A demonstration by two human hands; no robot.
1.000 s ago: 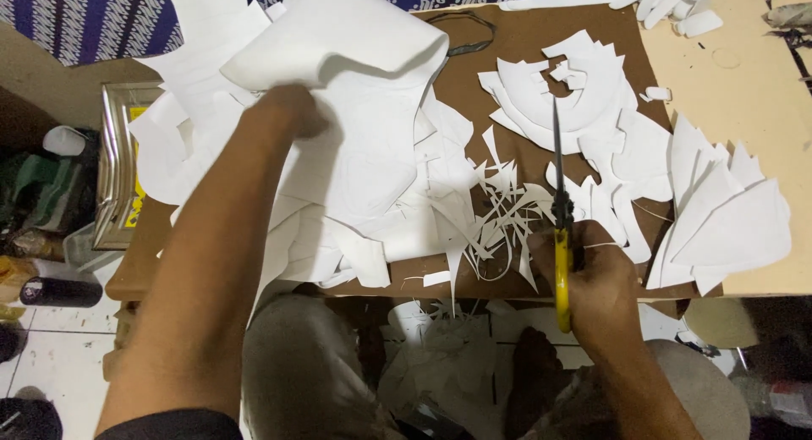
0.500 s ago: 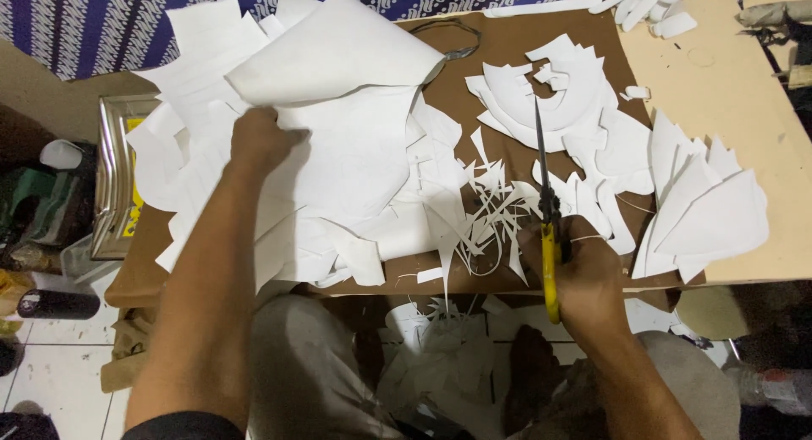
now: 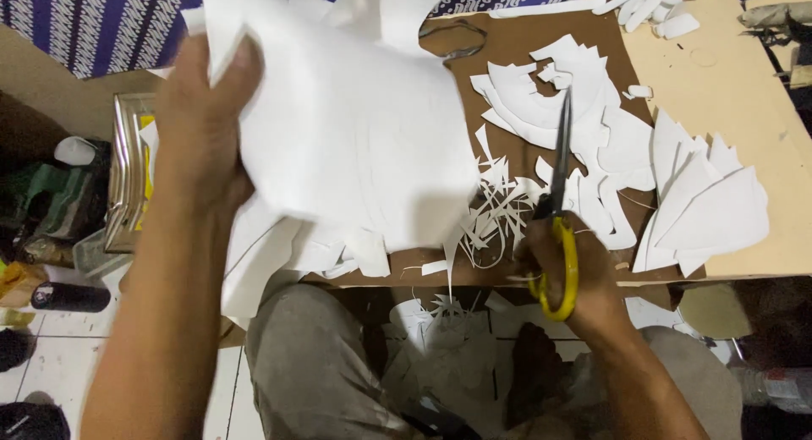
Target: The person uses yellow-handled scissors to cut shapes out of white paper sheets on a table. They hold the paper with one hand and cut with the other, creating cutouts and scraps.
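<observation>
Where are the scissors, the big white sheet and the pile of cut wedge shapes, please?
Scissors (image 3: 559, 165): head view, on the dark blades.
Big white sheet (image 3: 355, 127): head view, middle of the paper.
Pile of wedge shapes (image 3: 706, 207): head view, on the top piece, at the table's right.

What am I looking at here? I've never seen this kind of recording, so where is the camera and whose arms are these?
There is no machine here. The camera sits on a person's head and looks down, so the two bare arms are that person's own, with their knees below the table edge.

The left hand grips a big white sheet by its left edge and holds it lifted above the brown board. The sheet looks blurred.

The right hand holds scissors with yellow handles, blades pointing away from the person and nearly closed.

On the board lie white paper offcuts, thin curly strips and a stack of pointed wedge-shaped pieces at the right. More scraps lie on the floor below.
</observation>
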